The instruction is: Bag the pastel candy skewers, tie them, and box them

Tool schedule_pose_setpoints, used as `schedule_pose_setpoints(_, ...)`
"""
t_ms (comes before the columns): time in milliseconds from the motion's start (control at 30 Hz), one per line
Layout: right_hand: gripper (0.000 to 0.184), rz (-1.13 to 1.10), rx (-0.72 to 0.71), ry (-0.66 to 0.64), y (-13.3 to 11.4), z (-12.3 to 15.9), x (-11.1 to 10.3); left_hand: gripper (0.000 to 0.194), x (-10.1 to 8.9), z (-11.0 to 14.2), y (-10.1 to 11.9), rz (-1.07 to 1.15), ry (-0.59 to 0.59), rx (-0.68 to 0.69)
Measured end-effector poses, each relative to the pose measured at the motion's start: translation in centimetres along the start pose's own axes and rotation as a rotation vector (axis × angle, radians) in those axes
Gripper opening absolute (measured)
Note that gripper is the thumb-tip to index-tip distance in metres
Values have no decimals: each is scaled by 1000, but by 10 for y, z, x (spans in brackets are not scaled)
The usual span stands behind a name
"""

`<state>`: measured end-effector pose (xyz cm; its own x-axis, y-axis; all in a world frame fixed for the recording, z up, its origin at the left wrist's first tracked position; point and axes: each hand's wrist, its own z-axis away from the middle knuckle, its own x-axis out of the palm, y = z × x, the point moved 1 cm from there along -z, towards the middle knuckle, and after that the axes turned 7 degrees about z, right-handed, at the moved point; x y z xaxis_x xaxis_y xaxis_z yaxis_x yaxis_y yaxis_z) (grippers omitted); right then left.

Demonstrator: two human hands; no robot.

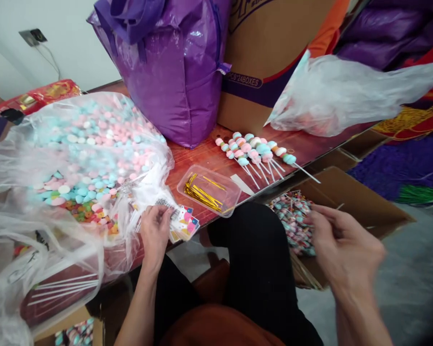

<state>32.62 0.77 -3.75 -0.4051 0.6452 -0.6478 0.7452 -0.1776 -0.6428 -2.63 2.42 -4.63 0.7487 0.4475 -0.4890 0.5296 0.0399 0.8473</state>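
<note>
My left hand [154,231] rests at the table's front edge, its fingers curled on a stack of small printed wrapper bags [183,223]. My right hand [341,242] hovers over an open cardboard box [361,202] on the floor that holds wrapped candy skewers [295,218]; its fingers are pinched together and blurred, with a thin stick barely showing at the fingertips. Several bare marshmallow skewers [254,150] lie in a row on the red table [205,156]. A clear tray of gold twist ties [209,191] sits between my hands.
A large clear bag of pink, blue and white candies [75,149] fills the table's left. Loose white sticks [65,286] lie at the front left. A purple bag [176,67], a cardboard carton [270,53] and an almost empty plastic bag [342,93] stand behind. My dark-trousered knee [254,250] is below.
</note>
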Motion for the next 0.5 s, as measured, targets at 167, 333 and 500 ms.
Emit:
schedule_pose_setpoints(167, 16, -384, -240, -370, -108, 29, 23, 25, -9, 3, 14, 479, -6, -222)
schedule_pose_setpoints(333, 17, -624, -146, -758, -150, 53, 57, 26, -12, 8, 38, 705, -69, -294)
schedule_pose_setpoints(500, 25, -834, 108, -820, -162, 58, 64, 26, -3, 17, 52, 639, 106, -204)
